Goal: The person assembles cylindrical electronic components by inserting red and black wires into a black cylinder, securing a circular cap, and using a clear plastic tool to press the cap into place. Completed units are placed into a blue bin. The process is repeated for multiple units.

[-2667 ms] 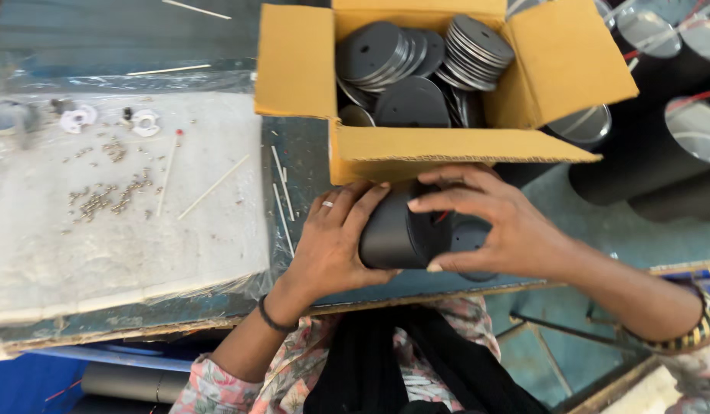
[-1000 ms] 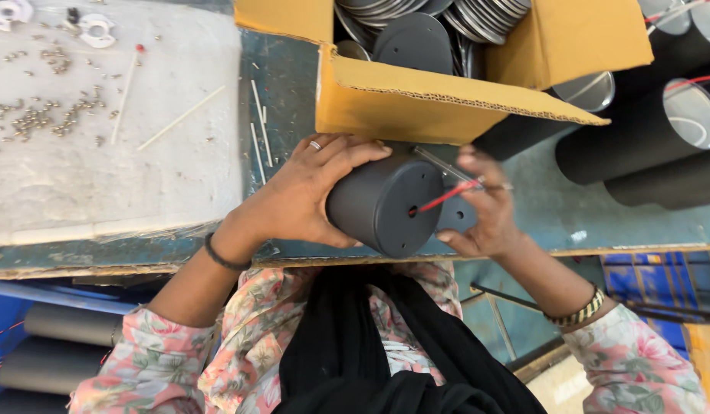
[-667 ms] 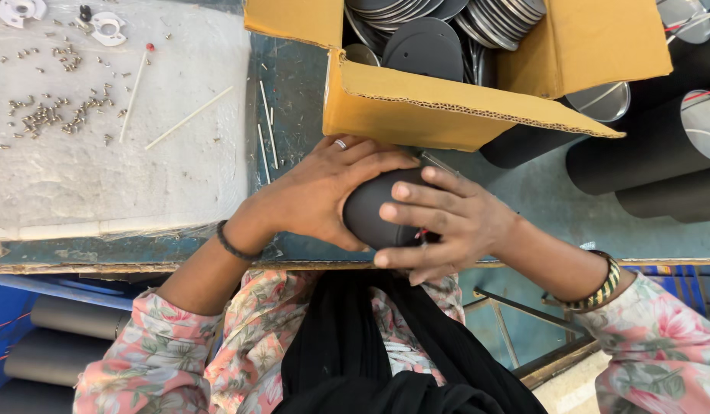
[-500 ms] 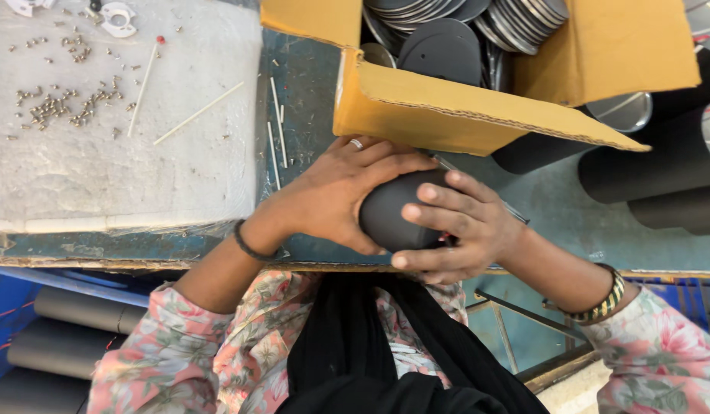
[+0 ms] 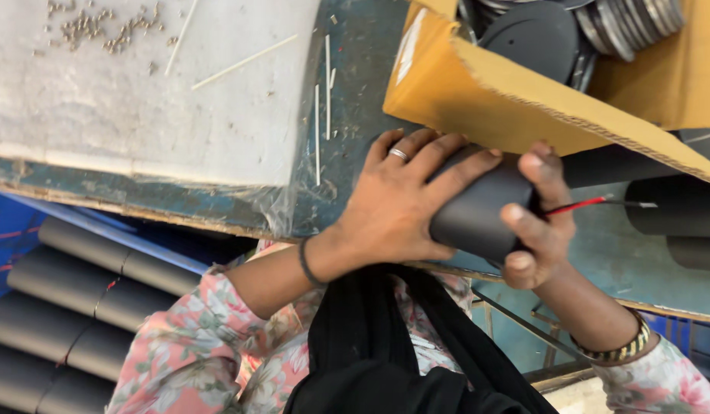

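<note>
A short black cylinder (image 5: 478,216) is held at the table's front edge, just below the flap of a cardboard box (image 5: 524,107). My left hand (image 5: 397,203), with a ring on one finger, wraps over its left side. My right hand (image 5: 540,218) grips its right end with thumb and fingers. A red and black wire (image 5: 593,204) sticks out to the right from that end. The box holds several dark round discs (image 5: 570,31).
A white sheet (image 5: 140,92) on the blue-green table (image 5: 355,115) carries small metal bits and thin white sticks. Long black tubes (image 5: 71,307) lie below the table at left. More black tubes (image 5: 677,207) lie at right.
My right hand has slid from covering the cylinder's face to gripping its right end, and the red wire shows again. The view has shifted, pushing box and hands rightward.
</note>
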